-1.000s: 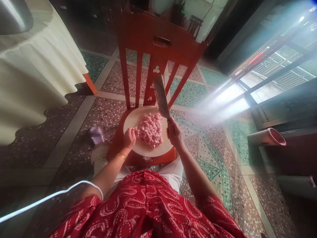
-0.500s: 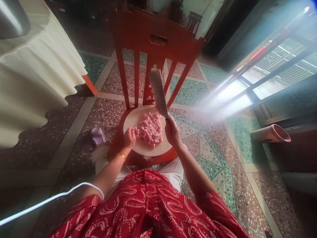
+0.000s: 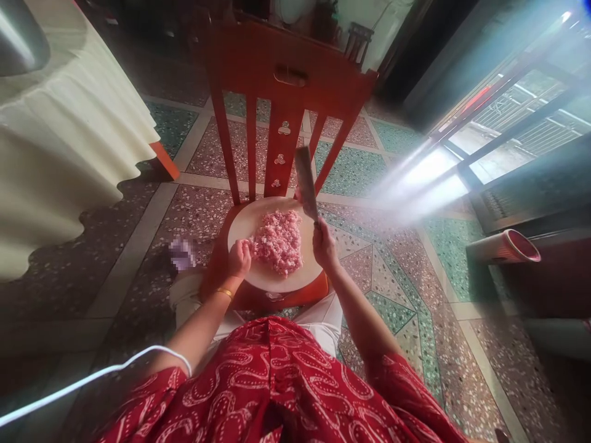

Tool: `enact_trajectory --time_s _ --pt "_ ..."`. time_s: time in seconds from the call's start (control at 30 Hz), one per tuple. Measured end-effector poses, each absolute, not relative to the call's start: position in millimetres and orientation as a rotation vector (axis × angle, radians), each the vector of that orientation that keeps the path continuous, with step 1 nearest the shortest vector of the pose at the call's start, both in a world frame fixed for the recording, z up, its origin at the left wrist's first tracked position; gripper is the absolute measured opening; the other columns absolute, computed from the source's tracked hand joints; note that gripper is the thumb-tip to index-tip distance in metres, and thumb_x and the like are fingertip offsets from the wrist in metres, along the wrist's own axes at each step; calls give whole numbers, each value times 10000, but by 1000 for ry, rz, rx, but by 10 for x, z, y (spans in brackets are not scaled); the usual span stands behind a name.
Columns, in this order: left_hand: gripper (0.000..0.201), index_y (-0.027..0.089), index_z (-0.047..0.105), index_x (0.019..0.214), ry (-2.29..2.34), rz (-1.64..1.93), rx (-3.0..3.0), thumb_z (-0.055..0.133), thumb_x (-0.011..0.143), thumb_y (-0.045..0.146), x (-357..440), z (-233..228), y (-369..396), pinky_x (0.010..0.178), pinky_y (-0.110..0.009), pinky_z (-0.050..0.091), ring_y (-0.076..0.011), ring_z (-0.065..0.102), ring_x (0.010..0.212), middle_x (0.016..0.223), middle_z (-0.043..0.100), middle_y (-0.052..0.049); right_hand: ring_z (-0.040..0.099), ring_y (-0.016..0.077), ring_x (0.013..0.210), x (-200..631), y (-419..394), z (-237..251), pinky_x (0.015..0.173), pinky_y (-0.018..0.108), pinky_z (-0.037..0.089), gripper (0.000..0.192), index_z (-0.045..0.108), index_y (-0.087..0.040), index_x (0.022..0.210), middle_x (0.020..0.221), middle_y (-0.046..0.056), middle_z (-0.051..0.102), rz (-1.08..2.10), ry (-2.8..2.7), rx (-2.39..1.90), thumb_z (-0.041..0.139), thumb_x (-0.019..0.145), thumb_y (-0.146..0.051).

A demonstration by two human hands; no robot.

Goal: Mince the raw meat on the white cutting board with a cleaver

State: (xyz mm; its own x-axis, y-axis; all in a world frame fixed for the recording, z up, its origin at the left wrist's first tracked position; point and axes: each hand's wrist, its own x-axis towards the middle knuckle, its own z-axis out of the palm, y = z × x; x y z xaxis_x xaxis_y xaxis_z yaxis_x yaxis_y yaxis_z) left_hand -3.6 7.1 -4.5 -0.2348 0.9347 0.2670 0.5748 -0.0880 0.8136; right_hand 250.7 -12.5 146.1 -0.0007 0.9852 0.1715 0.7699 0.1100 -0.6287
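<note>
Pink minced meat (image 3: 278,243) lies in a loose heap on a round, pale chopping board (image 3: 311,277), which rests on the seat of a red wooden chair (image 3: 217,261). My right hand (image 3: 325,247) is wrapped round the handle of a cleaver (image 3: 306,181) at the board's right edge. The blade points up and away, tilted, with bits of meat along its left side. At the left of the heap, my left hand (image 3: 240,258) is closed with its fingertips against the meat's edge; whatever they pinch is hidden.
The chair's slatted back (image 3: 286,55) rises beyond the board. To the left hangs a cream tablecloth (image 3: 106,117) over a table. A white cable (image 3: 92,375) runs by my left arm. At the right, a bin (image 3: 503,247) stands near a bright barred doorway (image 3: 512,129).
The cleaver has come lower and to the right, its blade turned more edge-on. My right hand has shifted slightly right and down. My left hand has stayed at the meat's left edge.
</note>
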Motion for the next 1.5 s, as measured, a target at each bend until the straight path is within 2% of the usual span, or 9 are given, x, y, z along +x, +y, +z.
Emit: enact_trajectory --time_s 0.17,0.43,0.6,0.7,0.83,0.93,1.1,1.3,1.5 --pt "220 194 522 918 1785 1233 1667 342 882 316 -43 2 65 802 -370 485 -225 606 852 888 626 -108 665 202 785 2504 -127 1300 706 294 509 356 573 -231 1232 905 68 703 780 -1928 -1923 374 967 -361" --pt "223 196 529 902 1806 1240 1656 346 893 323 -34 -23 71 796 -361 486 -225 614 844 886 631 -112 634 179 876 2429 -184 1691 754 272 483 423 451 -213 1339 1008 75 673 618 -1796 -1737 290 983 -376" --pt "209 196 534 914 1782 1230 1662 360 886 309 -37 11 63 798 -364 495 -225 614 862 894 630 -104 611 175 689 2386 -147 1431 614 245 461 249 611 -210 992 754 37 654 849 -1885 -1957 408 940 -344" --pt "213 196 538 904 1785 1215 1641 360 887 312 -27 9 68 783 -361 495 -225 615 836 864 630 -102 561 150 606 2477 -171 1633 571 232 426 331 589 -211 897 675 10 602 760 -1898 -1862 345 960 -426" --pt "220 197 534 897 1821 1245 1631 361 888 332 -21 -20 74 780 -354 488 -223 612 827 857 631 -104 559 155 656 2491 -195 1816 623 251 425 421 556 -192 988 748 36 606 524 -1840 -1754 229 983 -456" --pt "229 196 532 899 1785 1241 1657 354 895 341 -28 -9 72 783 -349 485 -217 609 837 877 631 -105 591 180 722 2417 -165 1621 655 268 433 395 572 -177 986 807 80 639 655 -1836 -1950 251 985 -408" --pt "212 197 518 901 1781 1225 1645 348 888 323 -23 32 79 785 -369 485 -229 609 834 871 625 -108 575 180 597 2454 -108 1531 590 268 415 386 601 -188 820 639 50 605 822 -1877 -2049 350 959 -447" --pt "206 201 518 899 1817 1234 1650 356 886 328 -10 -10 87 784 -365 487 -232 613 837 879 635 -115 563 171 665 2553 -100 1761 639 271 416 459 567 -202 927 714 37 601 426 -1870 -1800 200 982 -473" --pt "200 199 519 910 1787 1234 1672 352 882 305 -27 -9 89 800 -367 487 -227 611 858 887 630 -105 547 170 560 2508 -4 1415 536 261 405 424 596 -192 748 582 48 579 734 -1971 -2051 330 966 -441"
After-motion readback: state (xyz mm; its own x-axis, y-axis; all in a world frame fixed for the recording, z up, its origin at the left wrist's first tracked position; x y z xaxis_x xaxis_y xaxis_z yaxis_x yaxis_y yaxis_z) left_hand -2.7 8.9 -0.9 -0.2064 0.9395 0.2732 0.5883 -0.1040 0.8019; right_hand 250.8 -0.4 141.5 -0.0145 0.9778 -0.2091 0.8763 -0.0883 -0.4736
